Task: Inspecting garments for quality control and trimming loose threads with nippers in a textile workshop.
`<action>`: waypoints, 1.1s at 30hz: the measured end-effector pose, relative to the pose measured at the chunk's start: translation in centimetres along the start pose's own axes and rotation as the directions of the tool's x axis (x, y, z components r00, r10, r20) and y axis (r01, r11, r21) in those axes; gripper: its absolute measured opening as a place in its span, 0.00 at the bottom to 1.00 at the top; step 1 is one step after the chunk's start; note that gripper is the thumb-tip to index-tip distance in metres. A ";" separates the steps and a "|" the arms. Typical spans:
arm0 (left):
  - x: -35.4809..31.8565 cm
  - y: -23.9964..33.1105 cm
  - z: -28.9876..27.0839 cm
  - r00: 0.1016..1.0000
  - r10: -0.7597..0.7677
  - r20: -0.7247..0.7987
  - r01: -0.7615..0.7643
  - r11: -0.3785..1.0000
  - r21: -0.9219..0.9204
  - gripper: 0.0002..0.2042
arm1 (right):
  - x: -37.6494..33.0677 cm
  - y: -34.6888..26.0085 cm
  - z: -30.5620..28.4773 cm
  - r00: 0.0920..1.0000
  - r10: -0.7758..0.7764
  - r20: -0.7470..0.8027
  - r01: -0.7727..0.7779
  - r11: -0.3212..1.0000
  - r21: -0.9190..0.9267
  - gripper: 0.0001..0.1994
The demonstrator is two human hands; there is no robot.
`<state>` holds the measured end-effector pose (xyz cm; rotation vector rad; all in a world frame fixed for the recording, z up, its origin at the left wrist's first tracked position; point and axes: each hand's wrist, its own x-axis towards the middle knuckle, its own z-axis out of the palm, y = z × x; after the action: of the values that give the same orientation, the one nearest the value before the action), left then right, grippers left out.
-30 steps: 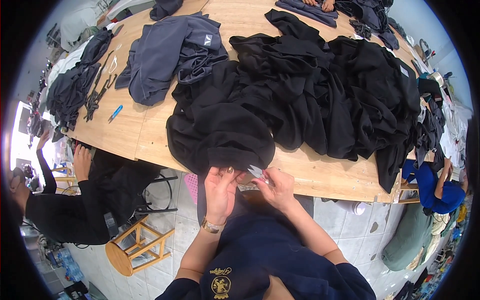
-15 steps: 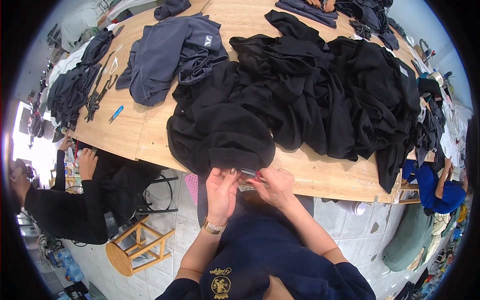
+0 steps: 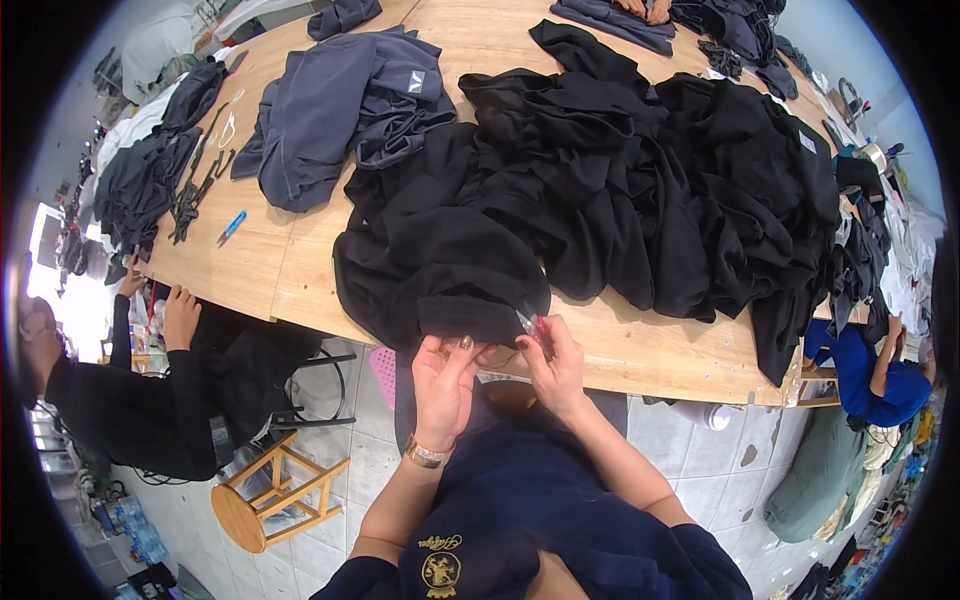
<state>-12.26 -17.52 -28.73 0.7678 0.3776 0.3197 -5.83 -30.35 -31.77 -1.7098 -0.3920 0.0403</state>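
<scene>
- A wooden bench (image 3: pixel 310 285) fills the room's middle, above a pale tiled floor (image 3: pixel 370 475).
- Heaped black cloth (image 3: pixel 610 190) covers much of it; the nearest piece, a black garment (image 3: pixel 450 255), reaches the front edge.
- The left hand (image 3: pixel 443 385) is palm up, thumb and fingers pinched together on that garment's near edge.
- The right hand (image 3: pixel 555 365) is closed around small snips (image 3: pixel 526 323), blades pointing onto the black cloth; whether the blades are parted, I cannot tell.
- Left of the heap lie grey garments (image 3: pixel 315 125) and a blue-handled cutter (image 3: pixel 235 222).
- A wooden stool (image 3: pixel 238 518) stands lower left.
</scene>
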 end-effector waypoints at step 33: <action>0.1 0.3 -0.6 0.998 -0.056 0.039 0.058 0.997 -0.056 0.10 | 1.0 -1.3 -0.1 0.920 -0.346 0.187 0.392 0.838 -0.380 0.14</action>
<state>-12.45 -16.89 -28.88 0.7054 0.3527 0.2614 -5.21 -30.03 -30.29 -2.0215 -0.8610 -0.2492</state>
